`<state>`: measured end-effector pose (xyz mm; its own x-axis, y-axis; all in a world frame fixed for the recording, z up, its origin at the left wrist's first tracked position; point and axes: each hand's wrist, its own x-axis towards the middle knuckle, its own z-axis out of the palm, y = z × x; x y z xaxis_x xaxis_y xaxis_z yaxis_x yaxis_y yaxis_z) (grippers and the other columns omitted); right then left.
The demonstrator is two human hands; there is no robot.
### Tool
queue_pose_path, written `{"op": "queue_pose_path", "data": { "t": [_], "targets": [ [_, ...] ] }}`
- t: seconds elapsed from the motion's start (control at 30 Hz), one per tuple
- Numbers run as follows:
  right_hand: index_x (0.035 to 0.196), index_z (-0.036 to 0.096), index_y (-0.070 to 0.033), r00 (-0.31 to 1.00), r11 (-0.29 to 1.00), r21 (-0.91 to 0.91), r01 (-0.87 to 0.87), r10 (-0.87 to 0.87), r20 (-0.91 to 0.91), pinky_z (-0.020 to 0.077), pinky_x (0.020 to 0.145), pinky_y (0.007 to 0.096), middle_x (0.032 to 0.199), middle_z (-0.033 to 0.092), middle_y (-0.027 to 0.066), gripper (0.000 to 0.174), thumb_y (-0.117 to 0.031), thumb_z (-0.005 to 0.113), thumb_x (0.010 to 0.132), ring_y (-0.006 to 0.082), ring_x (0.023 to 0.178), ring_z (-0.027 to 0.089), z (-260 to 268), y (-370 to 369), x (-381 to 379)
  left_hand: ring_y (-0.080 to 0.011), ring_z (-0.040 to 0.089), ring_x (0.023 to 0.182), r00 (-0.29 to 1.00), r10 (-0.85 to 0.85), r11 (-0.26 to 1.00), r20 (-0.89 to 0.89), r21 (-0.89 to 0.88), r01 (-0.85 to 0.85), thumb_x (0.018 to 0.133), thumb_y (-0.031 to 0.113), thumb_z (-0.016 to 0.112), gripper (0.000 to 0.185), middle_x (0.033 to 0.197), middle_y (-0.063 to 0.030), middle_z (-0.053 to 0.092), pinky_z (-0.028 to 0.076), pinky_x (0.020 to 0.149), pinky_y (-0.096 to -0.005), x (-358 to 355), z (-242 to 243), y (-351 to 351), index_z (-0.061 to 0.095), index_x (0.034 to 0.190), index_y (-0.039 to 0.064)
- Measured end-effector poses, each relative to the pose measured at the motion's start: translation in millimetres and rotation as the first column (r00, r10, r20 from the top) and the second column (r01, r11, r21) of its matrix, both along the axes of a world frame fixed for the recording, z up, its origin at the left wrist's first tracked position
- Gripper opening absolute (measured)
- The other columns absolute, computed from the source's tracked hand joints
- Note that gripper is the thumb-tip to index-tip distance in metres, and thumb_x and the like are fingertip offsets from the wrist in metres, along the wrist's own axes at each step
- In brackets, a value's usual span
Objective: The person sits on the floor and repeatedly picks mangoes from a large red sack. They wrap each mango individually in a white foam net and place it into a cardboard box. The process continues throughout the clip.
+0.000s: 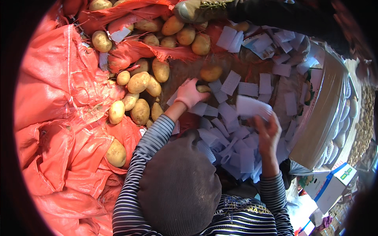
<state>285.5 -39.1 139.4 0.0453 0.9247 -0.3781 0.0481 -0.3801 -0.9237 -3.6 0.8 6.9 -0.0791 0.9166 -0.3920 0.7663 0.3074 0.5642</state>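
Observation:
My left hand (190,93), in a pale pink glove, grips a potato (203,88) above scattered white foam net sleeves. My bare right hand (268,132), slightly blurred, holds a flat foam net sleeve (253,106) by its right end, apart from the potato. Beneath and between both hands lies a loose heap of more foam sleeves (227,138). A single potato (211,73) rests just beyond my left hand. To the left, several bare potatoes (138,82) are piled against red woven sacks (47,88).
A brown ribbed knit cap (180,185) blocks the lower middle. At right stands a plastic-lined carton (319,109) with sleeved potatoes (341,138) beside it. A shoe (200,10) and dark trouser leg cross the top. A printed box (327,184) sits lower right.

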Motion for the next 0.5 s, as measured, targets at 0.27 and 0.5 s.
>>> {"op": "queue_pose_path", "data": {
  "t": [0.27, 0.5],
  "targets": [
    [0.134, 0.057, -0.002, 0.857, 0.922, -0.029, -0.386, 0.347, -0.380, 0.0555, 0.095, 0.0309, 0.124, 0.065, 0.0067, 0.042, -0.020, 0.074, 0.100, 0.0138, 0.109, 0.065, -55.5, 17.5, -57.1, -0.0244, 0.072, 0.101, 0.512, 0.154, 0.867, 0.845, 0.133, -0.481, 0.093, 0.025, 0.079, 0.034, 0.112, -0.0090, 0.075, 0.056, 0.092, -0.0356, 16.2, 34.4, -29.5, 0.072, 0.120, 0.005],
    [0.140, 0.048, -0.007, 0.597, 0.909, -0.153, -0.388, 0.122, -0.793, 0.0515, 0.102, 0.0318, 0.129, 0.061, 0.0026, 0.052, -0.022, 0.075, 0.098, 0.0138, 0.119, 0.060, -29.9, 8.8, -58.5, -0.0225, 0.069, 0.109, 0.170, 0.013, 0.995, 0.985, -0.029, 0.092, 0.105, 0.034, 0.061, 0.050, 0.130, -0.0102, 0.067, 0.057, 0.095, -0.0365, 21.8, 28.3, -41.3, 0.052, 0.145, 0.006]
  ]
}}
